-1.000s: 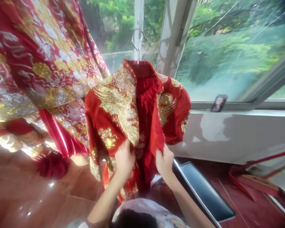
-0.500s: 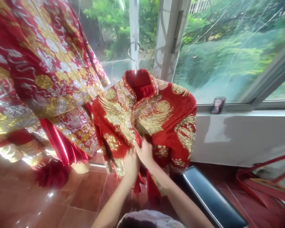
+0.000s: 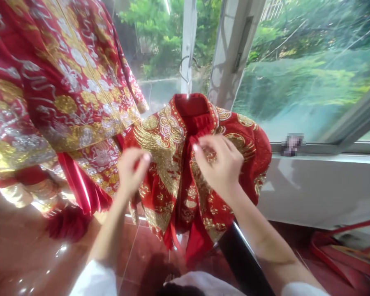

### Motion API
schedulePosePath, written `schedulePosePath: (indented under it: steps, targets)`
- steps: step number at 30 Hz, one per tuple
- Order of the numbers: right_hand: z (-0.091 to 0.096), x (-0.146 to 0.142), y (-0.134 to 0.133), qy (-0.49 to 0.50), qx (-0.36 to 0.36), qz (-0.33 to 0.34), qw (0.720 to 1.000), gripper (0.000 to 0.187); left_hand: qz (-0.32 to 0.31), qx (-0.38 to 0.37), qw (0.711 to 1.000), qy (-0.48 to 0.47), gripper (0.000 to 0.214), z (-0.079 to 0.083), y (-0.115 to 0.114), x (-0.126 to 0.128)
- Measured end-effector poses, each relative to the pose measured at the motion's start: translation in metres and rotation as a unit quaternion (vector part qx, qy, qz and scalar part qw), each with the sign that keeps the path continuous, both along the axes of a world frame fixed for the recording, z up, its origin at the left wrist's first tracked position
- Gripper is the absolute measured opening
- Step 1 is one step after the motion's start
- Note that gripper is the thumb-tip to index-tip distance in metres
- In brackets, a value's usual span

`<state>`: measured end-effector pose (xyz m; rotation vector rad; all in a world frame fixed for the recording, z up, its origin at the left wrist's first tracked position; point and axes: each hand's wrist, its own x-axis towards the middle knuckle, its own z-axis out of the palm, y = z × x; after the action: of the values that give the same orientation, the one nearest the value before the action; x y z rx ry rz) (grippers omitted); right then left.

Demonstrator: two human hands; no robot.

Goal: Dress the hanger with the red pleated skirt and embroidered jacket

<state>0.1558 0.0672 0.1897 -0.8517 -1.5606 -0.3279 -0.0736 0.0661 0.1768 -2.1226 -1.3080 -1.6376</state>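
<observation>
The red jacket with a stand collar and gold embroidery (image 3: 169,172) hangs at the frame's centre, its front parted, from a silvery metal hanger (image 3: 188,88). The bare left hand (image 3: 132,169) curls left of centre before it; the bare right hand (image 3: 222,162) has thumb and forefinger close together by the collar opening — whether either pinches cloth, I cannot tell. Handling it well likely calls for a light hold on the plain front edges — nails could snag raised gold thread — and an even pull, so the hanger does not tilt.
</observation>
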Motion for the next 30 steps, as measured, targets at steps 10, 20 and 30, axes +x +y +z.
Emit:
schedulePosePath:
  steps: [10,20,30]
  targets:
    - [0.083,-0.035,0.067,-0.107,-0.178,0.078,0.975,0.032,-0.078,-0.276,0.957,-0.031,0.049,0.081,0.086,-0.049]
    - [0.042,-0.005,0.061,-0.070,-0.157,0.070,0.983,0.029,0.235,0.013,0.971,0.041,0.045,0.029,0.017,0.014]
    - [0.088,0.103,0.089,-0.107,-0.141,0.107,0.978,0.045,0.007,-0.267,0.956,0.118,0.055,0.076,0.046,-0.038]
